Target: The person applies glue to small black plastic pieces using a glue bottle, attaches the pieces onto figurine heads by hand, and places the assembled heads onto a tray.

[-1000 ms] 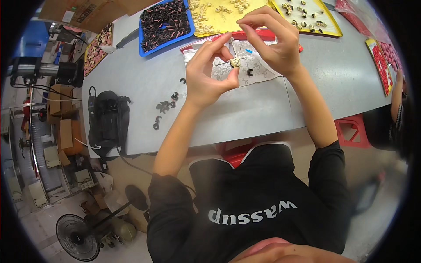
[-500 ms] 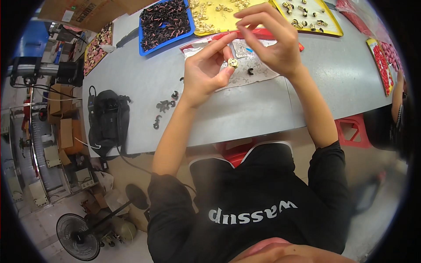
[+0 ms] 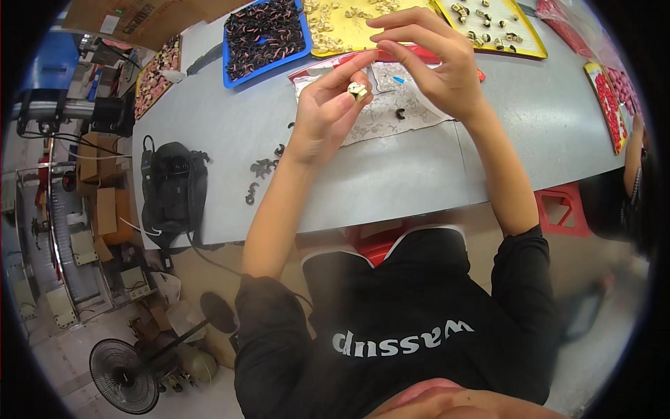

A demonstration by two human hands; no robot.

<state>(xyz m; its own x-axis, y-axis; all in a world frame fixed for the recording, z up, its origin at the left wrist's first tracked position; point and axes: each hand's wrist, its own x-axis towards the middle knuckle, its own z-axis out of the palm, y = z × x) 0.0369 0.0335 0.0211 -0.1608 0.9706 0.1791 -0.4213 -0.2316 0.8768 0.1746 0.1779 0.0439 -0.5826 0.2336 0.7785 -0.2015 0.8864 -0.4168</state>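
Observation:
My left hand (image 3: 328, 115) pinches a small cream piece with dark markings (image 3: 357, 91) between thumb and fingers, above the table. Its index finger stretches toward my right hand (image 3: 440, 70), whose fingers are spread and curved. The right thumb tip is close to the left index fingertip; whether they touch I cannot tell. Below the hands lies a whitish, worn sheet (image 3: 398, 124) with a red edge, and on it a single black curved piece (image 3: 400, 114). A small blue item (image 3: 398, 79) shows between the hands.
A blue tray (image 3: 269, 75) holds black and pink curved pieces. Beside it are a yellow tray (image 3: 335, 31) of cream pieces and a yellow-rimmed tray (image 3: 536, 45) of cream-and-black ones. Loose black pieces (image 3: 263, 167) and a black bag (image 3: 173, 185) lie left. Another person's arm (image 3: 634, 153) shows right.
My left hand has turned a little and drawn its thumb back, tilting the cream piece and shifting it slightly left. My right hand has moved only slightly, its fingers still apart.

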